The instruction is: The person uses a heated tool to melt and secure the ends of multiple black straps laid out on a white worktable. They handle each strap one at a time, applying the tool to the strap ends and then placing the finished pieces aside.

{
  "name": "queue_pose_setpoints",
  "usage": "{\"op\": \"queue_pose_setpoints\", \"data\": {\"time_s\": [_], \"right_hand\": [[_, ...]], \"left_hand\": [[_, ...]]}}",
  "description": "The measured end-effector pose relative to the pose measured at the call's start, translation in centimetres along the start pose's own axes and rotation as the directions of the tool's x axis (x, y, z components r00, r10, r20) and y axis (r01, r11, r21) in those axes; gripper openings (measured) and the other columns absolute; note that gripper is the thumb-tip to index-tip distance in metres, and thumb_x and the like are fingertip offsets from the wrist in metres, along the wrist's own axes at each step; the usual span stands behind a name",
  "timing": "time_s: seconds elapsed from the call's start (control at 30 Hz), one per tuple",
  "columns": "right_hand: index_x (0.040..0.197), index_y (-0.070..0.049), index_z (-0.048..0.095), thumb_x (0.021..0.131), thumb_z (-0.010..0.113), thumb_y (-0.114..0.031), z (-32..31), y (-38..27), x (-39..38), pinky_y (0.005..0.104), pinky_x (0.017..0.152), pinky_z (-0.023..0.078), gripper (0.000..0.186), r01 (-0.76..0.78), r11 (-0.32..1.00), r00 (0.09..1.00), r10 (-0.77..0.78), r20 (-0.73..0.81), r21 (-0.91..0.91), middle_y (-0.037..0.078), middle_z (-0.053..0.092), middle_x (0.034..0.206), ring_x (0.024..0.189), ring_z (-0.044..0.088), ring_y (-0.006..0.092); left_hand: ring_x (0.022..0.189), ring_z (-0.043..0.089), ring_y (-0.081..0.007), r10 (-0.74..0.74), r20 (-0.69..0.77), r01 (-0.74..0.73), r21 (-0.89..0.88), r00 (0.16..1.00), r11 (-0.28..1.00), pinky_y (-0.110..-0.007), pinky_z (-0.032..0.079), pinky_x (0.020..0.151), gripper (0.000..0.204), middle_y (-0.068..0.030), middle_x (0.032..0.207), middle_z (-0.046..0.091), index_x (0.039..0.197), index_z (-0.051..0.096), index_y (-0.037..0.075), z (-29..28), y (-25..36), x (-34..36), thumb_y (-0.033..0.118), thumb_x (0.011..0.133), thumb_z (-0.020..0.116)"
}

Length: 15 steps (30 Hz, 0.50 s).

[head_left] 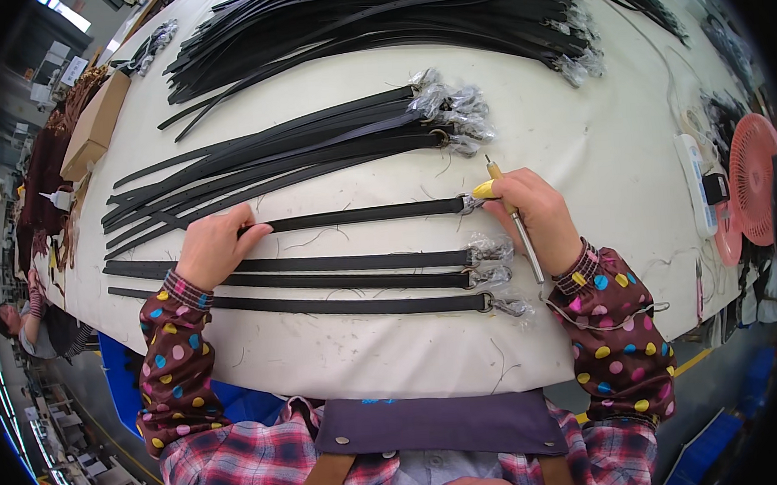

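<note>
A black strap (369, 214) lies across the white table in front of me. My left hand (217, 244) is closed on its left part, thumb and fingers pinching it. At the strap's right end, by its plastic-wrapped metal clasp (470, 204), is my right hand (533, 211). That hand is closed round a pen-shaped tool (523, 239) with a brass-coloured front and thin tip pointing away from me; a thin cord trails from its rear. A yellow finger cover (484, 189) shows on one fingertip, close to the clasp. Whether those fingers touch the clasp, I cannot tell.
Nearer me lie three similar straps (355, 284). Beyond is a loose group of straps (286, 164), then a large pile (375, 21). A pink fan (754, 180) and a white power strip (696, 186) stand right. Far left are a cardboard box (95, 127) and another person (33, 322).
</note>
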State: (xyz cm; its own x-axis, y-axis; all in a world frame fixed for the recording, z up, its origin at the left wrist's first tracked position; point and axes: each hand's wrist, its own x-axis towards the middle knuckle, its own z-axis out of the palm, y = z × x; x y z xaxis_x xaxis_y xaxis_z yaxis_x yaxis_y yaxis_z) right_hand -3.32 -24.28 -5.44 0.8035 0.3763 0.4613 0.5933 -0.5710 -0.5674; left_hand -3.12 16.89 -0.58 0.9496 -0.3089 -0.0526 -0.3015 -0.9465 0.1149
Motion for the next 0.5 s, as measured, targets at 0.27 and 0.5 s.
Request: {"op": "queue_pose_setpoints", "data": {"time_s": [0.27,0.5], "right_hand": [[0.093,-0.003,0.063,0.078,0.070,0.004,0.0,-0.3,0.1,0.0348,0.069,0.050,0.018,0.015,1.000,1.000,-0.014,-0.026,0.012,0.013,0.062,0.084,0.078,0.060,0.0285],[0.092,-0.003,0.062,0.078,0.071,0.003,0.0,-0.5,0.0,0.0346,0.070,0.050,0.017,0.010,0.999,1.000,-0.009,-0.024,0.030,0.013,0.062,0.085,0.079,0.060,0.0286]], "left_hand": [[0.059,0.047,-0.0195,-0.200,-0.477,0.265,0.072,0.856,0.962,-0.032,0.038,0.057,0.028,-0.0067,0.063,0.051,0.077,0.054,0.002,-9.4,-5.2,-7.5,0.022,0.087,0.071],[0.073,0.055,-0.0268,-0.370,-0.341,0.414,0.063,0.864,0.908,-0.036,0.041,0.069,0.021,-0.0080,0.074,0.057,0.081,0.058,0.004,-6.1,-8.4,-6.5,0.019,0.086,0.072]]}}
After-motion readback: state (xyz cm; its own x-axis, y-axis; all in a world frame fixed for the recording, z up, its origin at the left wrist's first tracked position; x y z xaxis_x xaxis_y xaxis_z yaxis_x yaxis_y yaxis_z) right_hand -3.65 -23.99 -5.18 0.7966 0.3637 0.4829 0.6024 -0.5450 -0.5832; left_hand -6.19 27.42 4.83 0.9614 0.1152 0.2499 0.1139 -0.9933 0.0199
